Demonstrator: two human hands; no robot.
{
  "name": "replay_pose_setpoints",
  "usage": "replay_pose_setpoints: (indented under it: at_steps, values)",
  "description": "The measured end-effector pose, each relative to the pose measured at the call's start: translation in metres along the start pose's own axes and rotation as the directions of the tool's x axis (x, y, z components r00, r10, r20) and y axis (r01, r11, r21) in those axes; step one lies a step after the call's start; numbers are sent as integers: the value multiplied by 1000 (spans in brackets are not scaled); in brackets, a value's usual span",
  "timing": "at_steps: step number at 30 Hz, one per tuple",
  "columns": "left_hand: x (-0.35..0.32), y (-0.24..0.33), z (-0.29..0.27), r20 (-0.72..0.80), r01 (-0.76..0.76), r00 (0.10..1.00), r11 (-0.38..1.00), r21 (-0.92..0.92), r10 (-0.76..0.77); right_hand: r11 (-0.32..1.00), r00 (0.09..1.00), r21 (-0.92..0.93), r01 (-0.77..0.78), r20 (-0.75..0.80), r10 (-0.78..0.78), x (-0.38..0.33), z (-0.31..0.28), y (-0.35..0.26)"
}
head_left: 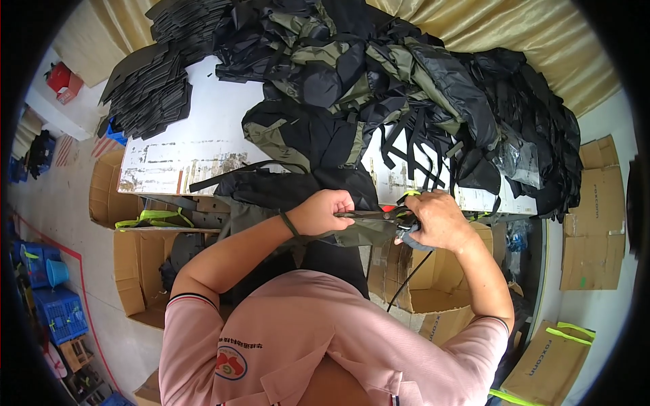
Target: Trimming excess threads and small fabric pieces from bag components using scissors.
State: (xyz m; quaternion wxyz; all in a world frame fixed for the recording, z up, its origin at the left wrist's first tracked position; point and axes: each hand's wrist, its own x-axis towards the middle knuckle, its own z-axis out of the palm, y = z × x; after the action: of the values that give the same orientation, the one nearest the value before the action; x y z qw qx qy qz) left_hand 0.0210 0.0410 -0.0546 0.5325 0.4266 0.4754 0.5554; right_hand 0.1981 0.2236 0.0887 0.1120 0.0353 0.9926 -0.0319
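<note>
Left hand [328,211] fisted on a black strap [365,215] at the table's [203,128] near edge; right hand [439,220] curled round scissors [399,215] — blades mostly hidden, red handle barely seen. Far side: heaped black-and-olive garments [379,81], glossy, crumpled. Open cardboard boxes [145,260] below — contents dark, indistinct. Stacked flat black pieces [149,84] far left.

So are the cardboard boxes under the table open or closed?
Open. The cardboard boxes have flaps folded outward, showing their insides, below the table edge.
</note>
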Motion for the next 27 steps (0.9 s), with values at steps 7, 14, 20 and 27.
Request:
replay_pose_setpoints:
  at_steps: [7, 14, 20, 27]
  values:
    - [-1, 5, 2, -1, 19, 1000, 995, 102, -19, 1000, 997, 18, -2, 76, 1, 6, -2, -6]
    - [-1, 6, 1, 13, 36, 999, 992, 118, -38, 998, 999, -64, 19, 42, -16, 3, 3, -1]
    - [0, 5, -1, -52, -25, 998, 993, 112, 31, 998, 997, -3, -58, 56, 58, 1, 5, -2]
    - [4, -6, 5, -9, -87, 996, 995, 58, 87, 645, 971, 760, -78, -88, 221, 30, 50, -39]
